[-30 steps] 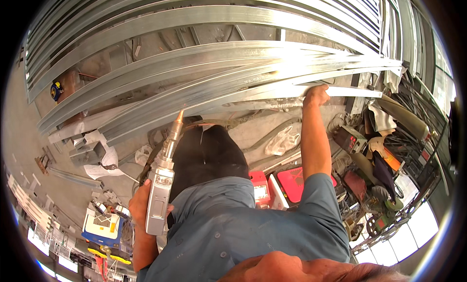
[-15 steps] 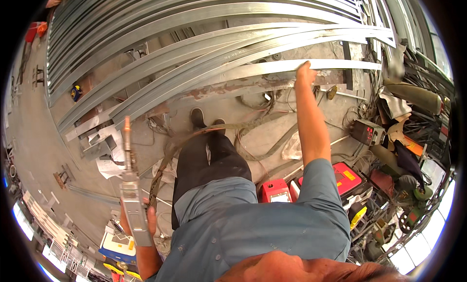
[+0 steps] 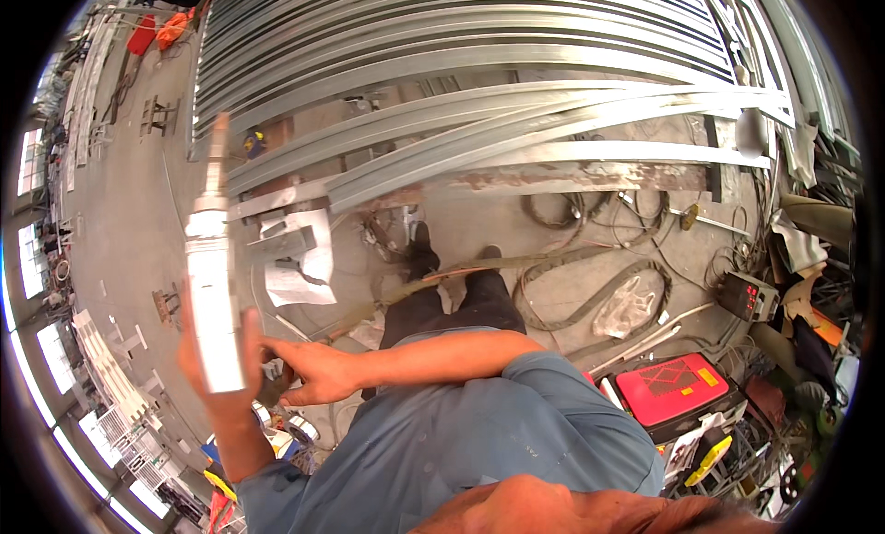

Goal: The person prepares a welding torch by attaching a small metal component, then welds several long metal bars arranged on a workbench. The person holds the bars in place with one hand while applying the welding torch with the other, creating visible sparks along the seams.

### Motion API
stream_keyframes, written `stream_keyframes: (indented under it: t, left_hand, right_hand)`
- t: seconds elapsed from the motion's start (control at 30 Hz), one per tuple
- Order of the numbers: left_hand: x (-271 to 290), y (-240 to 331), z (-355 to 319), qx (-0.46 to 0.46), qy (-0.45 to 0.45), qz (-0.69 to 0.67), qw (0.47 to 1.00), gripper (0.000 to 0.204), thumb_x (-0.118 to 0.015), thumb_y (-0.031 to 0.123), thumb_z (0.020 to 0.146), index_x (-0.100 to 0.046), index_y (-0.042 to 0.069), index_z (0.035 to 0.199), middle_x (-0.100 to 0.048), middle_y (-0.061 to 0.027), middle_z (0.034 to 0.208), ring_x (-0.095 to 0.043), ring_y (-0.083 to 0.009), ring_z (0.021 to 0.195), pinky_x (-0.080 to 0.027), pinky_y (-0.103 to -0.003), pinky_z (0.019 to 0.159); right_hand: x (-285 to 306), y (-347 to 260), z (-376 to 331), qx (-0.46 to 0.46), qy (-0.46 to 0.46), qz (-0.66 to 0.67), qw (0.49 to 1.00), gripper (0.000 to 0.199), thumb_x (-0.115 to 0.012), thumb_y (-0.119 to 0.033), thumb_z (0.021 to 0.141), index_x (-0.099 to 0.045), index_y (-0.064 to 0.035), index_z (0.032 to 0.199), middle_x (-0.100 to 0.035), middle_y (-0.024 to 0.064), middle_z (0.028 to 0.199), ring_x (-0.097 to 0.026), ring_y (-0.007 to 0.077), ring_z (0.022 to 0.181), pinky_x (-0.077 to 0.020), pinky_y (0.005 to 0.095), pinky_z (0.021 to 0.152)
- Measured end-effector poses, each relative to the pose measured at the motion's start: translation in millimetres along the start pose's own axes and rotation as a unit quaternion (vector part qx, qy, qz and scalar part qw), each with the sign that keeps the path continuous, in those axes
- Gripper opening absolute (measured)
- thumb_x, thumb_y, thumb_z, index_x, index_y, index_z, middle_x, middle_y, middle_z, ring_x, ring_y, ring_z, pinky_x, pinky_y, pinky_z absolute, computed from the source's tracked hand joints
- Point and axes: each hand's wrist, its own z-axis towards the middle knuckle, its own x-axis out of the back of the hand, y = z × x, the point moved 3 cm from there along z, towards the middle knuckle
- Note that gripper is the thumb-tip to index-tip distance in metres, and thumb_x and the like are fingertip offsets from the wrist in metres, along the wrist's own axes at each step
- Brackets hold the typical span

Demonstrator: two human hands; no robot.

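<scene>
My left hand [image 3: 230, 403] is wrapped round a silver handheld welding gun [image 3: 212, 285], with its copper-coloured nozzle pointing away from me. Bright glare and motion blur wash out part of the gun's body. Reaching across my front, my right hand [image 3: 321, 372] has its fingers closed on the dark cable sheath [image 3: 273, 383] beside the gun's rear end; part of that grip is hidden. Ahead of both hands lie long galvanised metal profiles [image 3: 498, 129], several of them crossing at a slant over a rusty beam [image 3: 572, 177].
A long hose [image 3: 590, 255] runs across the floor by my feet, near coiled cables [image 3: 553, 207]. Papers [image 3: 309, 262] lie left of my legs. A red-lidded case [image 3: 673, 388] and a control box [image 3: 747, 296] stand at the right, beside piled scrap.
My right hand has left the nearest metal profile and come across to the cable sheath beside the gun. My left hand has raised the gun forward and left. The view has turned left.
</scene>
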Motion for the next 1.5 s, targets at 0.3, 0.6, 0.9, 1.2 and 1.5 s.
stream_keyframes:
  t: [0.3,0.6,0.9,1.2,1.5]
  left_hand:
    - [-111.3,-49.1,-25.6,-0.123,-0.192,-0.044,0.973,0.079,-0.072,0.019,0.079,-0.045,-0.007,0.149,-0.066,-0.0150,0.100,-0.068,-0.0298,0.073,-0.055,-0.040,0.060]
    - [-158.9,-91.0,-24.8,-0.118,-0.287,-0.063,0.948,0.077,-0.073,0.019,0.078,-0.047,-0.006,0.146,-0.065,-0.0172,0.121,-0.070,-0.0291,0.081,-0.059,-0.037,0.067]
    - [-183.4,-111.1,-29.8,-0.119,-0.263,-0.096,0.952,0.081,-0.075,0.022,0.079,-0.044,-0.004,0.150,-0.062,-0.0152,0.104,-0.068,-0.0324,0.077,-0.056,-0.041,0.061]
    - [-187.8,-110.5,-31.6,-0.109,-0.259,-0.072,0.957,0.079,-0.074,0.026,0.082,-0.045,-0.003,0.149,-0.061,-0.0148,0.103,-0.068,-0.0333,0.076,-0.056,-0.042,0.061]
    - [-188.6,-109.2,-30.4,-0.089,-0.274,-0.069,0.955,0.076,-0.073,0.025,0.084,-0.045,0.000,0.150,-0.060,-0.0144,0.100,-0.068,-0.0346,0.074,-0.055,-0.044,0.060]
  right_hand:
    - [-22.9,137.3,7.4,-0.113,0.078,-0.067,0.988,0.040,-0.072,-0.025,0.095,-0.065,-0.0002,0.127,-0.069,0.0203,0.123,-0.062,0.0286,0.120,-0.0485,0.0420,0.106]
    - [-8.5,164.7,32.5,-0.220,0.194,0.129,0.947,0.036,-0.068,-0.020,0.097,-0.066,-0.0002,0.126,-0.068,0.0202,0.128,-0.061,0.0312,0.120,-0.0493,0.0413,0.104]
    - [-2.8,178.0,38.3,-0.154,0.251,0.077,0.953,0.034,-0.065,-0.015,0.096,-0.065,0.0009,0.127,-0.066,0.0207,0.132,-0.060,0.0316,0.121,-0.0487,0.0411,0.104]
    - [-23.7,251.6,42.8,-0.118,0.247,0.029,0.961,0.033,-0.064,-0.013,0.097,-0.065,0.0021,0.126,-0.066,0.0216,0.132,-0.059,0.0314,0.122,-0.0479,0.0409,0.103]
    - [1.4,175.8,37.6,-0.154,0.246,0.060,0.955,0.034,-0.066,-0.014,0.096,-0.065,0.0032,0.125,-0.067,0.0208,0.129,-0.060,0.0296,0.118,-0.0496,0.0398,0.101]
